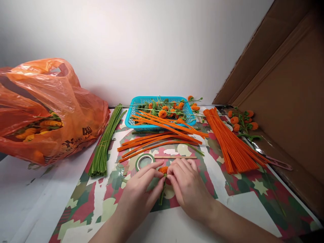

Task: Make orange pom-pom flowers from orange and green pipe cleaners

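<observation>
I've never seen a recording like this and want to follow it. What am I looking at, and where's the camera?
There's no machine here: one camera, worn on a person's head, looks forward and down. The bare left hand and right hand hold a small orange ribbed piece with a green stem. On the patterned surface are an orange bundle, a green bundle, a tape roll and a blue basket containing orange flowers.

Left forearm [115,221] and right forearm [234,217] bare, entering from near side, converging. Left hand [139,189]: back upward, thumb and index finger pinched. Right hand [189,187]: fingers [186,166] curled, thumb leftmost. Fingertips of both hands close together, near centre.
</observation>
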Tool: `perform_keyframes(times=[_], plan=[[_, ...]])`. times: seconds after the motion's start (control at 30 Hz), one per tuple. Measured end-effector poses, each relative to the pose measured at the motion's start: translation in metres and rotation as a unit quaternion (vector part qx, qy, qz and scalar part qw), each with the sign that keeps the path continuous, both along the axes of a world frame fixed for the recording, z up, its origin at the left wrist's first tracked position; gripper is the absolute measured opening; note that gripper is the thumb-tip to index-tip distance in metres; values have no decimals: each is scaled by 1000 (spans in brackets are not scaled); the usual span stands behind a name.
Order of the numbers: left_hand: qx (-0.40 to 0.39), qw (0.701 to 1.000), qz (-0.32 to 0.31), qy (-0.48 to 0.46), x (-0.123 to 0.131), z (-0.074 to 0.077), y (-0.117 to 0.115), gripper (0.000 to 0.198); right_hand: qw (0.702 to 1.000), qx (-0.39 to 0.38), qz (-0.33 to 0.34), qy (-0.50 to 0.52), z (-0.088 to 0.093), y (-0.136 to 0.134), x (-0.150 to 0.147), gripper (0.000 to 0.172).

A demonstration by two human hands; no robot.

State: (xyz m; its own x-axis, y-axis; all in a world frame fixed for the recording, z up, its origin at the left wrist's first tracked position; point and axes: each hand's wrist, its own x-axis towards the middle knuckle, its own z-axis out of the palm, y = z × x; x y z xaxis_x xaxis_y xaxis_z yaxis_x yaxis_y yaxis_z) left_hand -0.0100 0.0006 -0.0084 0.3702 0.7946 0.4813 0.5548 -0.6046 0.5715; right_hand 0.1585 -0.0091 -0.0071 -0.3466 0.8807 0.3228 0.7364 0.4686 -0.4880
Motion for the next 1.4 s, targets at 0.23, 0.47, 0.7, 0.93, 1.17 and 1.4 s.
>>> perform_keyframes(times=[0.23, 0.47, 0.7, 0.93, 1.17, 1.4], plan=[[-30, 999, 6, -35, 3, -3, -2, 12, 999, 3, -23, 23, 2, 0, -4, 15], [-78, 994, 20, -77, 7, -4, -2, 14, 998, 28, -34, 34, 2, 0, -4, 15], [-101, 993, 11, -63, 3, 3, 4, 9, 990, -88, -20, 108, 4, 4, 2, 15], [-47, 997, -38, 37, -6, 0, 8, 9, 991, -85, 9, 101, 4, 2, 1, 16], [-98, 994, -40, -19, -3, -3, 4, 14, 976, -129, 21, 174, 0, -1, -3, 17], [-230, 962, -44, -137, 0, 2, 5, 10, 953, -173, -9, 249, 1, 4, -1, 12]])
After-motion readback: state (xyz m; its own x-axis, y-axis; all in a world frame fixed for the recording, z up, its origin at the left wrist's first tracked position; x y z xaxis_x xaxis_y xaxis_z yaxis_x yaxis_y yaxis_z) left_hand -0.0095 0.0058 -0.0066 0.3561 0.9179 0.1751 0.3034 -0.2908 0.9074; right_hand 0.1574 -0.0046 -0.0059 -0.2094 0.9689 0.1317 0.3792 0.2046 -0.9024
